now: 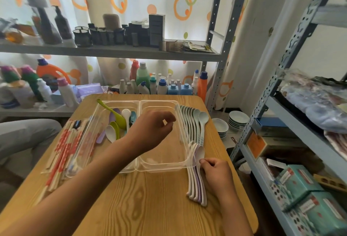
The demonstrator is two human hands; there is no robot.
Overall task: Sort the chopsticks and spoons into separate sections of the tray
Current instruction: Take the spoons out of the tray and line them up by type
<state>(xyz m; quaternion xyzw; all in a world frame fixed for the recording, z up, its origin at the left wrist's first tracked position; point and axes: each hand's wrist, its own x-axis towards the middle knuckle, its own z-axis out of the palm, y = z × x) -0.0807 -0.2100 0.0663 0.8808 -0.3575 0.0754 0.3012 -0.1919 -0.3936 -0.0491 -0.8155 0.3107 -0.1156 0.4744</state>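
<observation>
left hand [152,128] over clear plastic two-section tray [159,104]: fingertips curled under, contents unclear | near-right stack of white and lilac plastic spoons [196,181]: partly covered by right hand [216,172] | far shelf bottles [146,81]: labels blurred
</observation>
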